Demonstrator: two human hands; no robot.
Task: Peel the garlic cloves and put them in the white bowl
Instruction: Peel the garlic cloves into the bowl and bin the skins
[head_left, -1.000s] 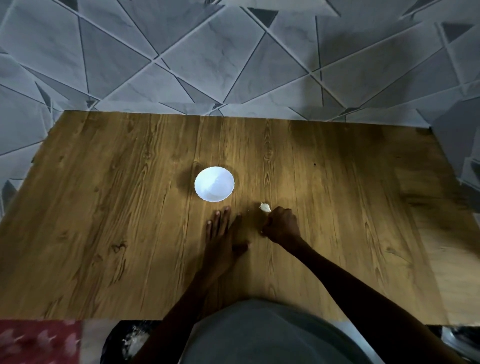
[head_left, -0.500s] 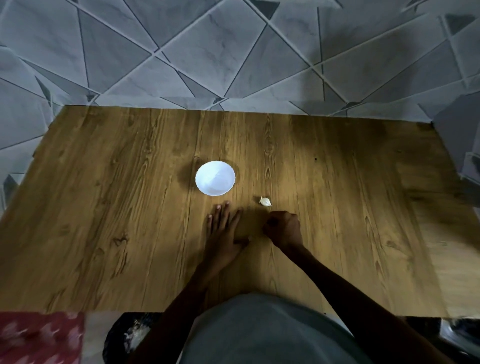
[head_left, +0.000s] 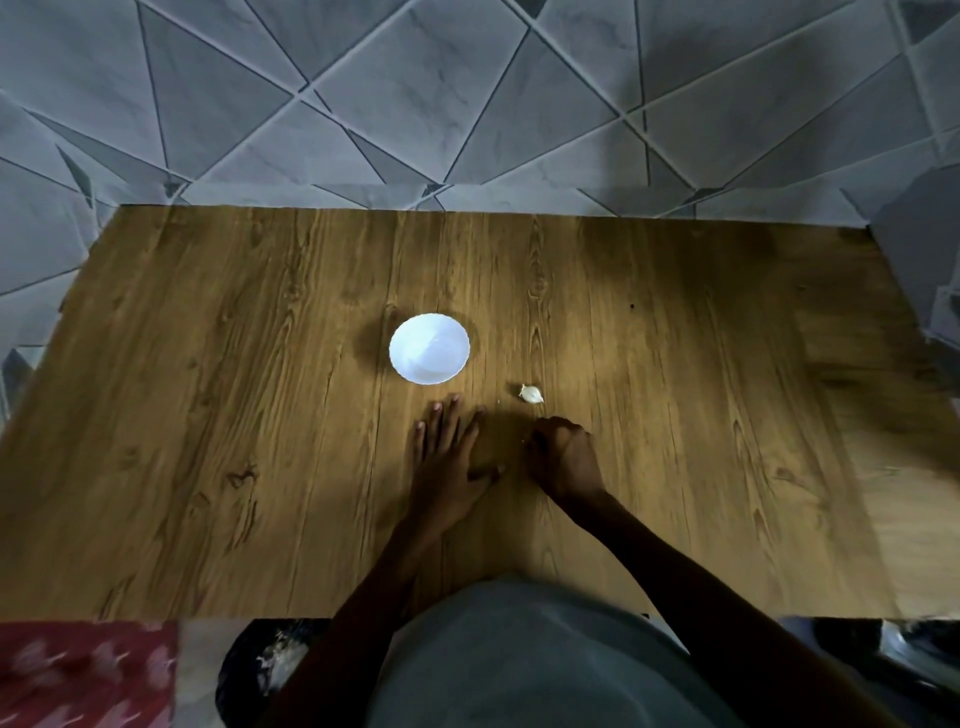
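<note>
fingers (head_left: 543, 440) of the right hand (head_left: 563, 457) were curled under, nothing showing in them, and i saw they had drawn back off the garlic clove (head_left: 531, 393), which lay alone on the bench (head_left: 208, 415) near the white bowl (head_left: 429, 348). left hand (head_left: 447, 460) stayed flat, fingers straight.

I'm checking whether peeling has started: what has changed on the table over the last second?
The right hand, fingers curled, has drawn back toward the person, so the garlic clove that was at its fingertips now lies alone on the table. The clove itself has not moved. The left hand stays flat on the wood and the white bowl stays put. Only the camera has tilted slightly.
</note>
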